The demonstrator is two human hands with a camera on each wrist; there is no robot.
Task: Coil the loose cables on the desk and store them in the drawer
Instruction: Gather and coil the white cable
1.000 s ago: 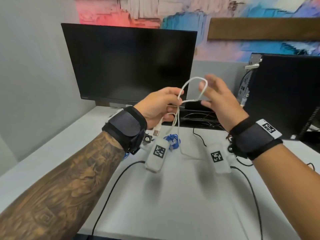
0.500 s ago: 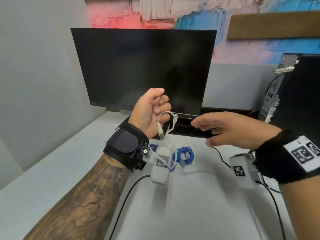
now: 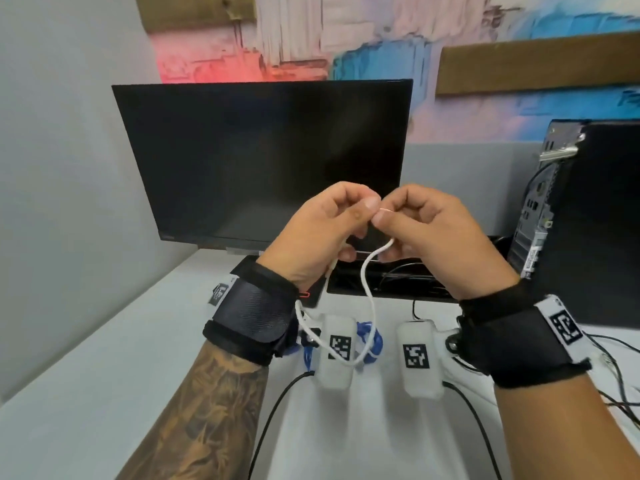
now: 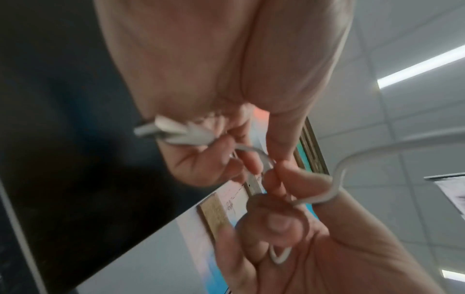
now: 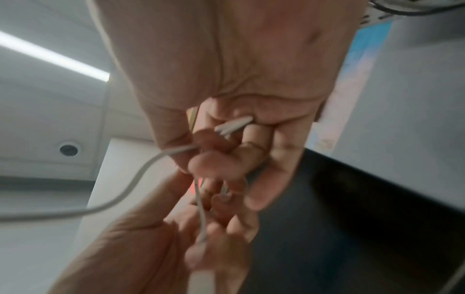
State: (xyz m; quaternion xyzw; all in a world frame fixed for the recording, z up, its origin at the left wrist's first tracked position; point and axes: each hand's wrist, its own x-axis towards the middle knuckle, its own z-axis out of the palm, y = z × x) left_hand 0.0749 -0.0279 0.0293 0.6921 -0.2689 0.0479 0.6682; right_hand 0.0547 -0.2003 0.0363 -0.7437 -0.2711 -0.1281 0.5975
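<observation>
Both hands are raised in front of the monitor, fingertips meeting. My left hand (image 3: pixel 332 220) grips a folded bundle of the white cable (image 3: pixel 367 278) in its curled fingers; the bundle (image 4: pixel 181 133) shows at the palm in the left wrist view. My right hand (image 3: pixel 408 220) pinches the same cable, and folded strands (image 5: pixel 234 125) lie in its palm. A slack loop of the cable hangs down between the wrists. A blue cable (image 3: pixel 370 337) lies coiled on the white desk (image 3: pixel 104 393) below the hands. No drawer is in view.
A dark monitor (image 3: pixel 263 161) stands at the back of the desk. A black computer tower (image 3: pixel 595 216) is at the right, with thin black wires (image 3: pixel 616 375) trailing beside it. More black cables (image 3: pixel 405 275) lie under the monitor. Grey walls close the left side.
My right hand has come up from low over the desk to meet the left hand. Both now hold the white cable together, higher in front of the monitor.
</observation>
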